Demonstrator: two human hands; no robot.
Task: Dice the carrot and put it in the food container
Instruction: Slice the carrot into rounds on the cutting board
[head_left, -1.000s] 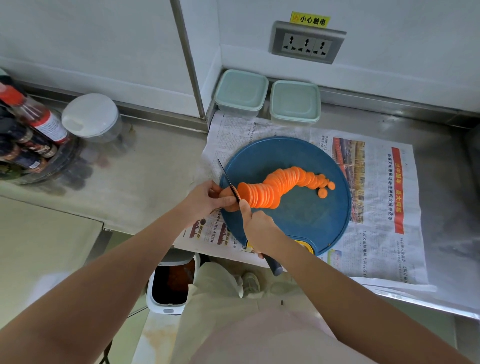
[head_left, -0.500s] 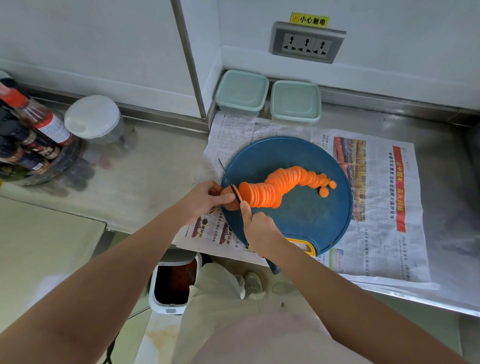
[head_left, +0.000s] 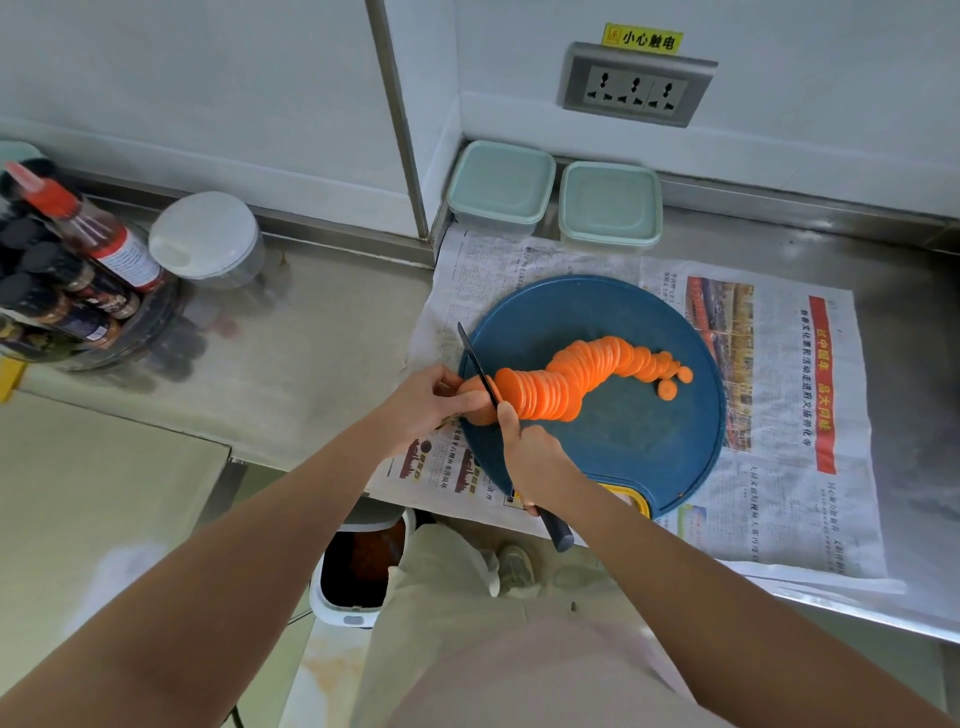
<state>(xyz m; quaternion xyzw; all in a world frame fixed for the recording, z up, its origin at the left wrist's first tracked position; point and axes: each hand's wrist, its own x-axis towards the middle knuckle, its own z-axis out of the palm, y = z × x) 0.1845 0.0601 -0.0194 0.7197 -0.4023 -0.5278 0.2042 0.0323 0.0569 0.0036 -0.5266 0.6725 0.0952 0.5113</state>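
The left hand pinches the carrot stub at nine o'clock on the board; the right hand grips the knife, slicing. Next the slices need crosscuts, I'd say; lidded containers wait at twelve.

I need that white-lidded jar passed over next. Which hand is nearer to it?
Left. The left hand holds the carrot end, below and right of the white-lidded jar; the right hand, gripping the knife, sits farther right and lower.
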